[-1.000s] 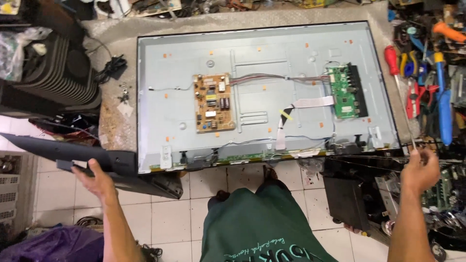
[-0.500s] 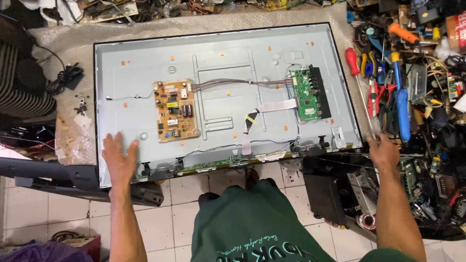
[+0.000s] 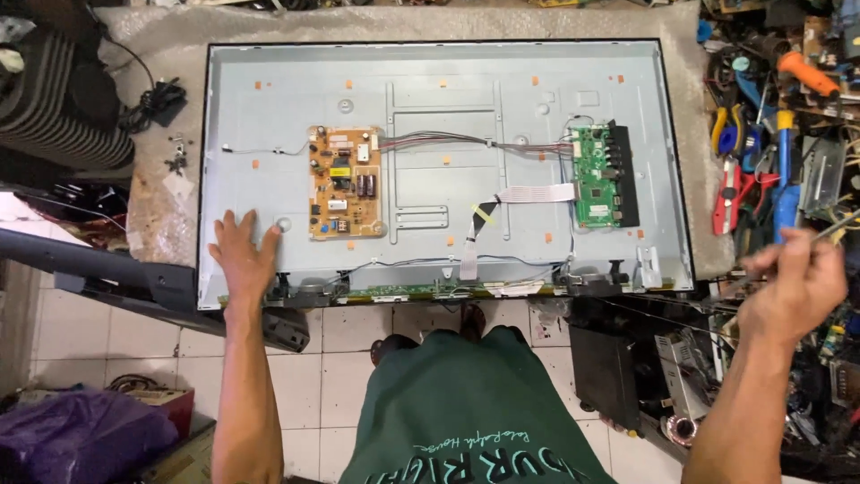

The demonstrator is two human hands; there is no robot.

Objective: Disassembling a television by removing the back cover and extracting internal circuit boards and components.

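Left hand (image 3: 242,260) stays spread flat on panel (image 3: 448,99); right hand (image 3: 793,291) has lifted, now pinching a thin tool (image 3: 829,230).

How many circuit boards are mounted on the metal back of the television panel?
2 are plain. The tan board sits left of centre, just above the left hand. The green board sits near the right edge. A narrow strip along the bottom edge may hold more.

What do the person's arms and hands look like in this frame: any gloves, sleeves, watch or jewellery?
Both forearms are bare to the frame edge, with no sleeves in view. The left hand wears no glove, ring or watch. The right hand is also ungloved, though motion blur hides fine detail. The person wears a dark green shirt with pale lettering.
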